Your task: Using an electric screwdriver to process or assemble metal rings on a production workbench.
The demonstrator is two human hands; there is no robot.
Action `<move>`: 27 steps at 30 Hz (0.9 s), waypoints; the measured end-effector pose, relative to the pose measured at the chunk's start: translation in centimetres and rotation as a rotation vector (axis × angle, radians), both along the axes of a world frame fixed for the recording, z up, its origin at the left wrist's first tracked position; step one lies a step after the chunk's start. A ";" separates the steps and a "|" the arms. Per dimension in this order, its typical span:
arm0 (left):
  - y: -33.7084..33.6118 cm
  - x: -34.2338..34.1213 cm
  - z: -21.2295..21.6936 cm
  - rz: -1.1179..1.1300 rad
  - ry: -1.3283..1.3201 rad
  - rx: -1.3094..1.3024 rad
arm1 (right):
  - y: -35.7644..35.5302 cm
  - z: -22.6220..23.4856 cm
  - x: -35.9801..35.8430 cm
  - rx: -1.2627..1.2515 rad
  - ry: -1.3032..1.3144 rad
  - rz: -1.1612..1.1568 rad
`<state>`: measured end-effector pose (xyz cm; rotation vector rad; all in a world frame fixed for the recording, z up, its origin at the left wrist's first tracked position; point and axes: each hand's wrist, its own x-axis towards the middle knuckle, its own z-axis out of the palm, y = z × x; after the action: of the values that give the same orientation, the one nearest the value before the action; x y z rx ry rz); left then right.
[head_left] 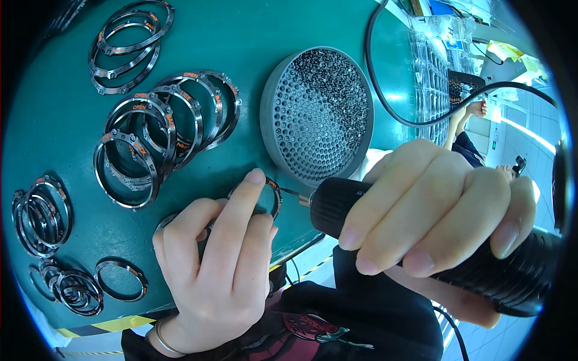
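My left hand lies over a dark metal bezel ring on the green table, holding it down with bent fingers. Much of that ring is hidden beneath the hand. My right hand is wrapped around a black electric screwdriver, held almost level. Its thin bit points left and its tip is at the ring's right edge; whether it touches a screw is too small to tell. Just beyond the screwdriver, a round grey tray full of small holes carries many tiny dark screws heaped on its far right side.
Overlapping bezel rings with orange markings lie left of the tray. More rings sit at the far left, and others at the near left. A black cable curves along the right. Another person's hand shows beyond clear plastic trays.
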<state>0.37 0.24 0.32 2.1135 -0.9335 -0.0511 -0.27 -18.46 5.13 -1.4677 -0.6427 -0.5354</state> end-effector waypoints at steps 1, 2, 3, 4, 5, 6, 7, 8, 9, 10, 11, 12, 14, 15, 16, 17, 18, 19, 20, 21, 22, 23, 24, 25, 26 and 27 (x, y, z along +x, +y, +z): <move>0.0 0.0 -0.1 0.000 0.000 0.002 | 0.0 0.0 0.0 0.002 0.000 0.000; 0.1 0.0 -0.2 0.003 -0.013 -0.003 | 0.0 0.1 0.0 -0.024 0.027 0.022; 0.1 0.0 -0.4 0.006 -0.026 -0.006 | 0.0 0.1 0.0 -0.048 0.054 0.044; 0.3 0.0 -0.4 0.008 -0.027 0.002 | 0.3 -0.1 0.3 -0.040 0.053 0.046; 0.4 0.1 -0.5 0.007 -0.032 0.019 | 0.8 -0.6 0.8 -0.049 0.028 0.027; 0.4 0.1 -0.5 0.002 -0.037 0.022 | 1.0 -0.6 1.0 -0.070 0.003 0.004; 0.5 0.0 -0.5 0.003 -0.039 0.025 | 0.7 -0.9 1.0 -0.068 0.001 0.005; 0.6 -0.1 -0.5 0.017 -0.048 0.067 | 0.0 -1.2 0.8 0.017 0.016 0.015; 0.2 -0.2 -0.1 0.012 -0.052 0.054 | -0.9 0.2 0.2 0.047 0.036 0.005; 0.0 -0.2 0.1 0.008 -0.053 0.047 | -1.8 1.6 -0.2 0.041 0.138 0.022; -0.2 -0.2 0.3 0.043 -0.051 0.050 | -2.6 2.0 -0.4 0.052 0.105 -0.028; -0.2 -0.3 0.2 0.085 -0.051 0.071 | -3.2 2.1 -0.6 0.064 0.135 -0.043; -0.1 -0.1 0.0 0.045 -0.046 0.070 | -4.1 1.9 -0.9 0.077 0.164 -0.060; 0.1 0.0 -0.1 0.004 -0.038 0.064 | -4.4 1.7 -0.6 0.018 0.160 -0.053; 0.1 0.0 -0.1 0.001 -0.038 0.067 | -4.6 1.5 -0.5 -0.043 0.157 -0.047; 0.2 0.0 -0.1 -0.018 -0.038 0.067 | -4.6 1.4 -0.5 -0.041 0.158 -0.050; 0.2 0.1 -0.1 -0.033 -0.039 0.067 | -4.6 1.4 -0.5 -0.056 0.169 -0.030; 0.2 0.1 -0.1 -0.034 -0.038 0.069 | -4.6 1.4 -0.4 -0.072 0.180 -0.010; 0.2 0.1 0.0 -0.042 -0.043 0.077 | -4.7 1.3 -0.3 -0.071 0.181 -0.010; 0.2 0.2 0.1 -0.051 -0.048 0.083 | -4.8 1.4 -0.2 -0.075 0.167 -0.010; 0.2 0.2 0.2 -0.053 -0.047 0.081 | -4.8 1.4 -0.2 -0.078 0.154 -0.009; 0.2 0.2 0.3 -0.056 -0.049 0.089 | -4.7 1.4 -0.1 -0.080 0.156 -0.011; 0.2 0.2 0.2 -0.057 -0.052 0.100 | -4.6 1.3 -0.1 -0.070 0.148 -0.011; 0.2 0.2 0.2 -0.057 -0.051 0.101 | -4.5 1.1 0.0 -0.061 0.140 -0.012; 0.1 0.2 0.1 -0.053 -0.054 0.096 | -4.4 1.1 -0.1 -0.060 0.141 -0.012; 0.2 0.2 0.1 -0.048 -0.059 0.092 | -4.2 1.1 -0.2 -0.070 0.143 -0.020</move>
<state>0.57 0.41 0.39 2.1873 -1.0346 -0.0569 -0.42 -22.67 6.22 -1.5642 -0.5394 -0.4223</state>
